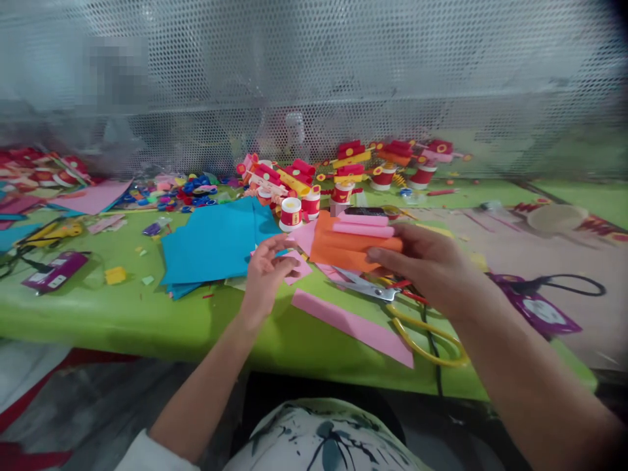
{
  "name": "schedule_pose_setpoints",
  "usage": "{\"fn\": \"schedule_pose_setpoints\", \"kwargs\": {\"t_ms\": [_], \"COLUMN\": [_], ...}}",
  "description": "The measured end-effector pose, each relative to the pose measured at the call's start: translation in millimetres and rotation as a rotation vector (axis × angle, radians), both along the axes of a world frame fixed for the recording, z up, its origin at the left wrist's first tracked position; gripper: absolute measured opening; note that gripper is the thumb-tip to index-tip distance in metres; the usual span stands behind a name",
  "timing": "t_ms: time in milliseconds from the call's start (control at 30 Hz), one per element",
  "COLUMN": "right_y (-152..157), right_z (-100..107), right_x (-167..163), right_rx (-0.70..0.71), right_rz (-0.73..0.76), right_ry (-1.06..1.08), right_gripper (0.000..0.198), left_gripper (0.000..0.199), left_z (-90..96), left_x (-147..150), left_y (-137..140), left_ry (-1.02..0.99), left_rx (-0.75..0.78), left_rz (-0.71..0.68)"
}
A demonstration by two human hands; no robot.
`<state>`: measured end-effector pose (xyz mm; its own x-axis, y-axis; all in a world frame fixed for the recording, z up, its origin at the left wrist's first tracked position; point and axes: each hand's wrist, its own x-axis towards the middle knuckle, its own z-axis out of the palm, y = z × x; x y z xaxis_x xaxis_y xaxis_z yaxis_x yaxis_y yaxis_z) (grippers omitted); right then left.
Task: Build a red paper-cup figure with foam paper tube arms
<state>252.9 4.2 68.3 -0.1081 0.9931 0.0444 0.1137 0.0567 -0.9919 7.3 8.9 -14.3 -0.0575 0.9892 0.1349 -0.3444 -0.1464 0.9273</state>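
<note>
My right hand [426, 261] is closed on a rolled orange paper piece [350, 246], its thumb pressing the near edge. A pink paper roll [363, 227] lies along the far side of that piece, by the fingertips. My left hand [267, 271] is loosely curled with thumb and fingers apart, over a small pink paper piece [299, 267] beside the blue sheets [216, 239]. Just below the right hand lie yellow-handled scissors [383, 292], blades spread. A pink paper strip [353, 326] rests on the green table near its front edge.
Several red, yellow and pink paper-and-cup models [343, 173] stand at the back. Coloured plastic caps [189, 186] are heaped to their left. Purple devices with cords lie at left [56, 271] and right [537, 304]. Perforated metal sheeting [314, 72] rises behind the table.
</note>
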Motion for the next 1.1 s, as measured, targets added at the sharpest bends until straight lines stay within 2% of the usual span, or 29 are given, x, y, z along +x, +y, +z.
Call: {"fn": "schedule_pose_setpoints", "kwargs": {"t_ms": [100,167,233,300,433,500,567,767,933,1100], "right_y": [-21,-36,-47,-56,-64,-64,-63,-53,-51,-52], "right_z": [-10,-21,-33,-44,-60,-65,-69,-91,-102,-100], "right_x": [13,17,20,21,20,19,20,34,42,39], "right_rx": [0.003,-0.021,-0.052,-0.052,0.001,0.007,0.013,0.148,0.305,0.251], "right_rz": [-0.111,-0.185,-0.230,-0.243,-0.203,-0.178,-0.150,-0.053,-0.057,-0.017], "right_ry": [0.042,0.072,0.078,0.032,-0.081,-0.103,-0.135,-0.277,-0.376,-0.251], "right_gripper": [0.042,0.041,0.040,0.043,0.049,0.048,0.046,0.043,0.037,0.034], "left_gripper": [0.038,0.033,0.032,0.033,0.040,0.044,0.044,0.047,0.045,0.037], "left_z": [4.4,8.8,14.4,20.2,26.5,26.0,24.2,19.2,18.6,19.1], "left_x": [-5,-11,-19,-30,-52,-57,-58,-49,-48,-54], "left_y": [3,4,5,6,13,20,29,49,54,56], "left_ry": [0.046,0.114,0.212,0.363,0.947,1.260,1.470,1.615,1.690,1.736], "left_rx": [0.027,0.049,0.107,0.177,0.222,0.196,0.131,-0.011,-0.088,-0.138], "left_rz": [0.198,0.283,0.329,0.320,0.281,0.231,0.148,0.075,0.075,0.117]}}
